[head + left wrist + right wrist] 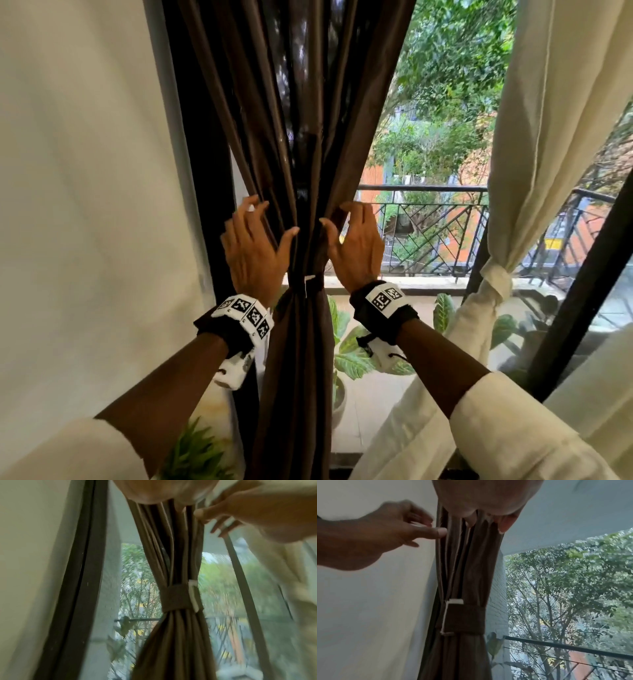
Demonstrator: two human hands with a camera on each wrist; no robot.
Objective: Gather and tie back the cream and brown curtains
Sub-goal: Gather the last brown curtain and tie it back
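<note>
Hands apart, fingers spread, flanking pleated brown curtain above band.

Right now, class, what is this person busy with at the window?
A person is tidying the brown curtain. It is already gathered and cinched by a brown tie-back band. The left hand and right hand rest on the folds just above the band, on either side, fingers spread and lightly curled on the cloth. The cream curtain on the right is already knotted back. Beyond the glass are a balcony railing and trees.
</note>
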